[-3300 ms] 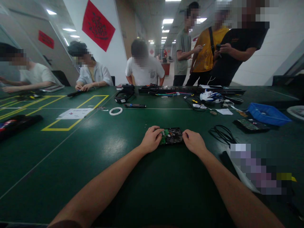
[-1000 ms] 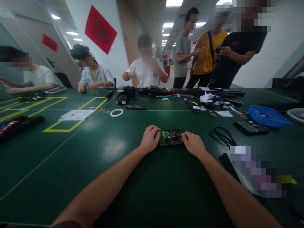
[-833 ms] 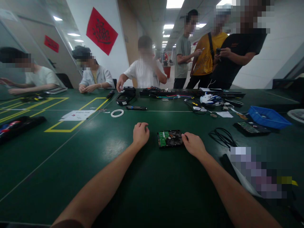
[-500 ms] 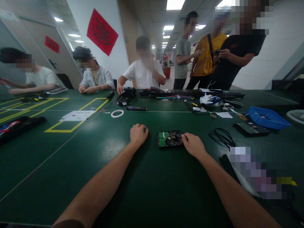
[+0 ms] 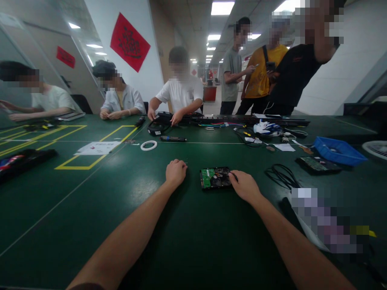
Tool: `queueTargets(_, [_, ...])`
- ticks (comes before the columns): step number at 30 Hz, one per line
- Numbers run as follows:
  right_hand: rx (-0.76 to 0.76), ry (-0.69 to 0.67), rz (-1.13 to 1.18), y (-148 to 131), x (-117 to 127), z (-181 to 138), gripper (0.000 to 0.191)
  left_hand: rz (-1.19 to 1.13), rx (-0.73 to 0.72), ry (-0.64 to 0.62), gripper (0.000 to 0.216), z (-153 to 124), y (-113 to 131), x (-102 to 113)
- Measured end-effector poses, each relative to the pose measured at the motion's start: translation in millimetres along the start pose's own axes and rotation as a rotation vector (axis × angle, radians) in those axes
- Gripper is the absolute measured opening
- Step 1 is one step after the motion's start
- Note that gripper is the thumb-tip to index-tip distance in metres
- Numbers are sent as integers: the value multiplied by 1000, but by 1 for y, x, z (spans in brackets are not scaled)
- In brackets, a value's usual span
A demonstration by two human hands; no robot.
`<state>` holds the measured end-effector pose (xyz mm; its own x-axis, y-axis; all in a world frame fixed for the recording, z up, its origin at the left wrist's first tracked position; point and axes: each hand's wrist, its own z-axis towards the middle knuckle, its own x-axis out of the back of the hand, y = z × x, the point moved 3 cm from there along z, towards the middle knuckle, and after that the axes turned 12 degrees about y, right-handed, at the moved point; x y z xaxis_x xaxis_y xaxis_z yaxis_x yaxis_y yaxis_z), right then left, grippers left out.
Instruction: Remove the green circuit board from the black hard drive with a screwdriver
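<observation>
The hard drive [image 5: 213, 178] meets the bent fingers of the right hand [image 5: 245, 186], grip unclear; the left hand [image 5: 175, 173], fingers curled, contents hidden, could by a careless sweep scatter tiny parts [image 5: 186, 162] just beside its fingertips.

The right grip [image 5: 245, 185] is at one end of the hard drive [image 5: 214, 179], the left grip [image 5: 175, 173] near the other.

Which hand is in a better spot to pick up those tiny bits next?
The left hand, I think: it sits right beside the bits. The right hand is farther off, at the other end of the drive.
</observation>
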<state>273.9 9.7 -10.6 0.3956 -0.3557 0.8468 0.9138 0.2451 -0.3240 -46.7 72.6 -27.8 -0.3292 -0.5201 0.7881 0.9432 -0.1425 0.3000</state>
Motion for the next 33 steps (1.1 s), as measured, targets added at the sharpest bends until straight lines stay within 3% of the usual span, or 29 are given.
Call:
queueTargets(7, [-22, 36, 18, -1, 3, 1, 44, -119, 41, 54, 12, 2, 1, -5])
queueTargets(18, [-140, 511, 165, 8, 35, 6, 39, -461, 54, 110, 9, -3, 7, -7])
queueTargets(23, [-431, 767, 588, 24, 45, 10, 47, -625, 18, 134, 9, -1, 18, 3])
queueTargets(26, [-490, 859, 852, 32, 40, 13, 51, -733, 7, 117, 11, -2, 32, 12])
queueTargets(29, [-532, 786, 1053, 24, 30, 13, 51, -856, -23, 21, 14, -6, 49, 20])
queueTargets(33, [-487, 495, 1331, -7, 22, 11, 50, -1082, -34, -154, 22, -14, 69, 26])
